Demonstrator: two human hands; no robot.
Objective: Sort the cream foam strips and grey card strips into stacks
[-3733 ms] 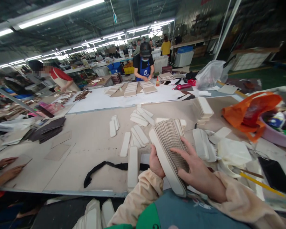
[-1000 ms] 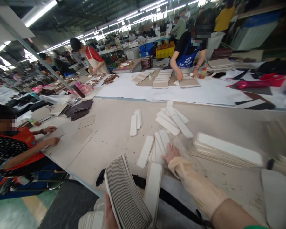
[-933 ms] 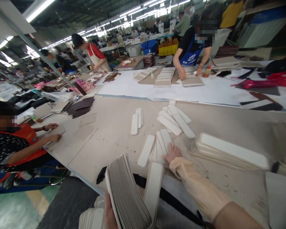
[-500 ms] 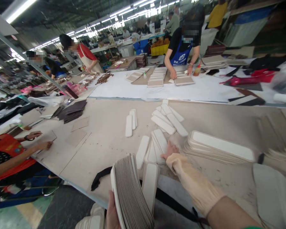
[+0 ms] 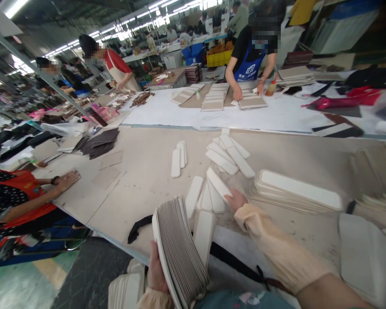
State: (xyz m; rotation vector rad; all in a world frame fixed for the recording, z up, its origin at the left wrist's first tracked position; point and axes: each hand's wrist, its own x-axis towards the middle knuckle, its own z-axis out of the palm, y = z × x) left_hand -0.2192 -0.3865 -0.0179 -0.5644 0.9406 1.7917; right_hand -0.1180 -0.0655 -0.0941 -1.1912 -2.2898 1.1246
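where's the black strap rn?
In the head view the black strap lies on the table's near edge, lower centre, running right under the white strip beside the stack of pieces in the left hand.

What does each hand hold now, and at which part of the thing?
The left hand holds a stack of flat pieces on edge, gripped at its near lower end. The right hand lifts one white piece by its near end.

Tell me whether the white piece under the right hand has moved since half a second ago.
Yes. The right hand has lifted one end of the white piece off the small pile on the table; earlier it lay flat there.
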